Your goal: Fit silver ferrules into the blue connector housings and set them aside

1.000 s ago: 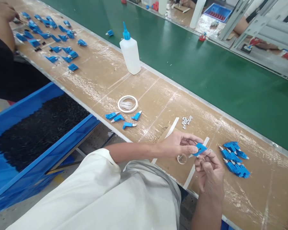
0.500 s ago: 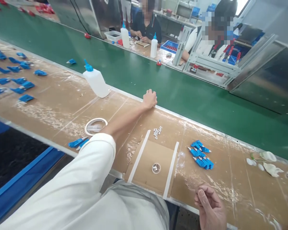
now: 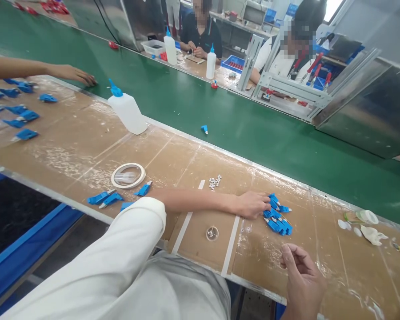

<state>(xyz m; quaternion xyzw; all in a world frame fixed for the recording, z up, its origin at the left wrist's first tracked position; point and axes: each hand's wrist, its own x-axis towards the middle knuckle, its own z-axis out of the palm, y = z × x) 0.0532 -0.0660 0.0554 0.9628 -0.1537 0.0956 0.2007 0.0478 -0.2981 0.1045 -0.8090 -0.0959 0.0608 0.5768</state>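
My left hand (image 3: 253,204) stretches across the bench to a pile of blue plastic parts (image 3: 280,226). Its fingers are extended, with the tips at the pile's left edge; I cannot tell if they touch a part. Low on the right, my right hand (image 3: 302,271) is closed in a pinch, and whatever it may hold is too small to make out. Between white tape strips lies a cardboard mat (image 3: 196,244) with a small clear cup (image 3: 212,234) on it. Small whitish pieces (image 3: 215,182) are heaped behind the mat. A single blue part (image 3: 204,129) lies on the green belt (image 3: 253,142).
A white squeeze bottle (image 3: 128,113) with a blue nozzle leans near the belt. A tape roll (image 3: 128,176) and more blue parts (image 3: 103,198) lie left. Another person's hand (image 3: 73,74) reaches over the belt at upper left. Whitish scraps (image 3: 373,234) lie right. People work opposite.
My left hand has moved from the belt's edge back and right to the blue pile. A blue part now shows on the belt. Another person's arm has come in at left.
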